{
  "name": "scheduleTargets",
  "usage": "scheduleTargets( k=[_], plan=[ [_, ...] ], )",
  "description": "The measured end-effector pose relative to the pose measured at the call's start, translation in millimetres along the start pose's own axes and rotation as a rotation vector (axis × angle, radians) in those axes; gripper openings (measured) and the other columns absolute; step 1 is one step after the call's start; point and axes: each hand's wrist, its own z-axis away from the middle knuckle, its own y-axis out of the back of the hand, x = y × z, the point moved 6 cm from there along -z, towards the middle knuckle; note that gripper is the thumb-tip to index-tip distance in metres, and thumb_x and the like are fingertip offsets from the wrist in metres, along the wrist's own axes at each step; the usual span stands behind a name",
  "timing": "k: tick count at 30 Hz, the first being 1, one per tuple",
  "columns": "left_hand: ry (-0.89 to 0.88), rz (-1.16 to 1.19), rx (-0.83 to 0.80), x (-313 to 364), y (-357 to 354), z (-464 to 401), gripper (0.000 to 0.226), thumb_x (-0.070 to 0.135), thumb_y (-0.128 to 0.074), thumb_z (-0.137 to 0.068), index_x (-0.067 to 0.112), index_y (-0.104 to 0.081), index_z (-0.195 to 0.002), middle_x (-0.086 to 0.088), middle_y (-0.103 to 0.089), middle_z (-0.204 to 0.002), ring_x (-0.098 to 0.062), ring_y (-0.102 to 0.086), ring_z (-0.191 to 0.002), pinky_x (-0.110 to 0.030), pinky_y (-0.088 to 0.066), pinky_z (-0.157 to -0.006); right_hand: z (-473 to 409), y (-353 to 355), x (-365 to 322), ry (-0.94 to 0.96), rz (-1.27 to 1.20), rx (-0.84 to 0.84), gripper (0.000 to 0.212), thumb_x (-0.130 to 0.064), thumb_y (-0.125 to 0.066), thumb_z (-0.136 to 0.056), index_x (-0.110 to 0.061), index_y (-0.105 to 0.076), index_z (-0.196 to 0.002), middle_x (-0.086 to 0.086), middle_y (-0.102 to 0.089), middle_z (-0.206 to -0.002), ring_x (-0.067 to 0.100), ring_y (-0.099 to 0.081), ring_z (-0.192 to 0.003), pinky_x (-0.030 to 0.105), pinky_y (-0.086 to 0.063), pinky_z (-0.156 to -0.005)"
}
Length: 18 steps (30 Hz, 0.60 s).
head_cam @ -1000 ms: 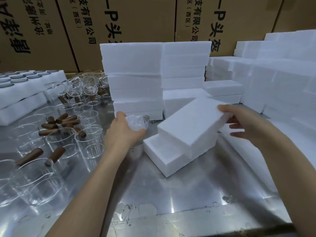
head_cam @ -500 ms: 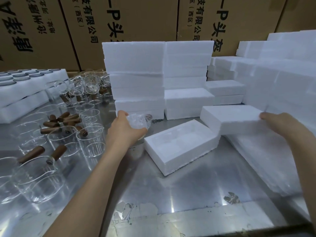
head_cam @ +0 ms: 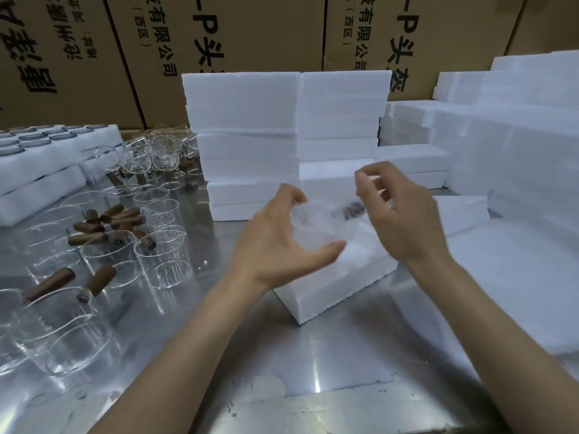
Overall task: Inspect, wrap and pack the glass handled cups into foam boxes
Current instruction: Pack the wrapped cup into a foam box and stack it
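My left hand (head_cam: 275,245) grips a glass handled cup (head_cam: 319,227) wrapped in clear film, fingers above it and thumb below. The cup hangs just over the open foam box base (head_cam: 338,289) on the metal table. Its dark wooden handle end points right, toward my right hand (head_cam: 404,220). That hand hovers at the handle side with curled fingers, blurred by motion. Whether it touches the cup or pinches the film I cannot tell. The box's foam lid (head_cam: 460,211) lies behind and to the right of the base.
Several bare glass cups with wooden handles (head_cam: 156,245) crowd the table's left side. Stacks of foam boxes (head_cam: 244,136) stand behind, with more foam (head_cam: 517,151) on the right. Cardboard cartons (head_cam: 250,32) form the back wall. The steel tabletop (head_cam: 344,355) shows in front.
My right hand set the foam lid down at the right and came back to the cup. My left hand carried the wrapped cup rightward, over the open box base.
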Motion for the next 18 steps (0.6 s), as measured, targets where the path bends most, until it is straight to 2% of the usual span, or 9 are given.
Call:
scheduleTargets(
  k=[3, 9, 11, 13, 15, 18],
  plan=[
    [0.026, -0.059, -0.079, -3, -8, 2, 0.064, 0.065, -0.069, -0.054, 0.031, -0.039, -0.1, 0.02, -0.052, -0.09, -0.012, -0.055, -0.085, -0.035, -0.049, -0.071, 5, -18, 4, -0.005, 0.063, -0.087, 0.018, -0.048, -0.044, -0.093, -0.036, -0.056, -0.095, -0.016, -0.064, -0.082, -0.004, -0.054, -0.065, 0.017, -0.036, -0.057],
    [0.077, -0.071, -0.176, -13, -19, 3, 0.062, 0.061, -0.069, -0.057, 0.03, -0.036, -0.099, 0.017, -0.052, -0.09, -0.01, -0.055, -0.083, -0.036, -0.05, -0.071, 13, -37, 15, 0.018, 0.151, -0.211, 0.013, -0.038, -0.049, -0.092, -0.036, -0.059, -0.083, -0.021, -0.059, -0.075, -0.012, -0.048, -0.06, 0.014, -0.032, -0.056],
    [0.082, -0.059, -0.213, -15, -23, 3, 0.061, 0.063, -0.069, -0.06, 0.032, -0.034, -0.099, 0.019, -0.049, -0.091, -0.005, -0.052, -0.082, -0.035, -0.048, -0.069, 14, -40, 17, 0.027, 0.158, -0.223, 0.016, -0.036, -0.048, -0.093, -0.035, -0.061, -0.083, -0.021, -0.057, -0.073, -0.009, -0.049, -0.062, 0.015, -0.031, -0.055],
    [0.091, -0.071, -0.263, -19, -26, 3, 0.061, 0.067, -0.068, -0.062, 0.035, -0.032, -0.101, 0.021, -0.045, -0.094, -0.005, -0.05, -0.086, -0.033, -0.045, -0.07, 16, -42, 17, 0.044, 0.173, -0.218, 0.019, -0.036, -0.047, -0.093, -0.031, -0.063, -0.084, -0.019, -0.056, -0.072, 0.001, -0.049, -0.068, 0.02, -0.034, -0.057],
    [0.133, -0.087, -0.347, -26, -29, 4, 0.064, 0.072, -0.065, -0.064, 0.039, -0.03, -0.106, 0.021, -0.042, -0.103, -0.008, -0.046, -0.098, -0.033, -0.043, -0.08, 17, -45, 15, 0.051, 0.179, -0.219, 0.023, -0.036, -0.046, -0.094, -0.026, -0.064, -0.083, -0.017, -0.054, -0.069, 0.008, -0.046, -0.077, 0.027, -0.034, -0.058],
    [0.175, -0.111, -0.454, -35, -30, 6, 0.077, 0.079, -0.062, -0.062, 0.04, -0.031, -0.12, 0.018, -0.04, -0.119, -0.006, -0.04, -0.115, -0.031, -0.038, -0.092, 18, -48, 13, 0.05, 0.166, -0.233, 0.027, -0.038, -0.044, -0.093, -0.025, -0.059, -0.075, -0.014, -0.051, -0.066, 0.009, -0.041, -0.081, 0.028, -0.031, -0.056]
  ],
)
